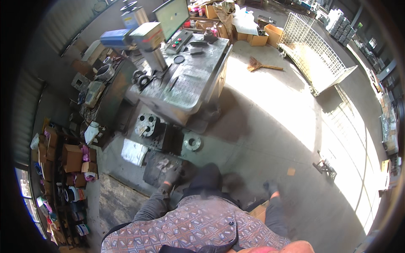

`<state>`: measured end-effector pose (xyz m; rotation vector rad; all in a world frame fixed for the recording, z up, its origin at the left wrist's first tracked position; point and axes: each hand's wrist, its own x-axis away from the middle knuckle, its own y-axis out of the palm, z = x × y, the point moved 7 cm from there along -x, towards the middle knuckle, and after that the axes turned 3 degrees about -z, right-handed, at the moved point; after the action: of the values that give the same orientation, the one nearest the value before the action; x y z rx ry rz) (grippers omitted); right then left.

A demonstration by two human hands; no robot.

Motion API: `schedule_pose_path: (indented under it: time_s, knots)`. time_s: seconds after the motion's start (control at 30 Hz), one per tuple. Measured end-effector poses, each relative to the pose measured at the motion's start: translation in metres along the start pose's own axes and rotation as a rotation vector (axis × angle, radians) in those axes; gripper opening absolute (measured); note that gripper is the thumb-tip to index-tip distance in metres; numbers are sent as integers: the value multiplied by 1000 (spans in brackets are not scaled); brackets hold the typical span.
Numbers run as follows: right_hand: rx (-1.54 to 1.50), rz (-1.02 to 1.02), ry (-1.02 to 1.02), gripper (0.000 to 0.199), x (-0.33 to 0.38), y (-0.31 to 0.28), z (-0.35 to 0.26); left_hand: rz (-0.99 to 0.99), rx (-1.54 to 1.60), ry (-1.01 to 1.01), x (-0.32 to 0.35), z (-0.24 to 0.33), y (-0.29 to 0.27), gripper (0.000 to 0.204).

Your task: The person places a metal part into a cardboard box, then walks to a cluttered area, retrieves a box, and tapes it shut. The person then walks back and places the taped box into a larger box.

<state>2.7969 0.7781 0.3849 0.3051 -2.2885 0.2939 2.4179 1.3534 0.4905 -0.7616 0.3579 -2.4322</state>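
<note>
Workshop concrete floor, person standing beside a steel workbench (192,84).
Gloved left hand (172,176) rests on a dark cast-metal block (159,166) below its fingers; whether closed, cannot tell. Right hand (270,188) hangs free, grip unclear. Block judged heavy, rigid, possibly oily; best held by its edges. Round flange (192,142) lies beyond the fingertips.

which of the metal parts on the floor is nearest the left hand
The dark flat block right beside the gloved left hand; the round flange and the grey housing with holes lie farther off, nearer the workbench.
</note>
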Motion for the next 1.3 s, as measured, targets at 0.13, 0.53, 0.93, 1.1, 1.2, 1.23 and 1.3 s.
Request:
schedule_pose_path:
  time_s: [0.13,0.53,0.93,1.1,1.2,1.23,1.3]
  knots:
    - [12,-46,-361,23,-123,21,-261,120,31,-114,-113,69,23,36]
    - [119,-147,382,34,-274,64,-354,-199,-134,175,-593,568,141,39]
    - [57,34,335,35,-735,33,-843,-29,75,-296,-954,742,168,38]
    - [58,-68,-240,36,-908,105,-1228,45,68,-369,-1100,767,142,43]
    - [188,-132,-364,38,-956,165,-1329,103,58,-358,-1207,762,145,44]
    - [247,-89,-298,39,-971,179,-1336,132,101,-381,-1243,761,144,43]
    - [404,-153,-184,33,-989,197,-1326,211,220,-432,-1300,759,148,40]
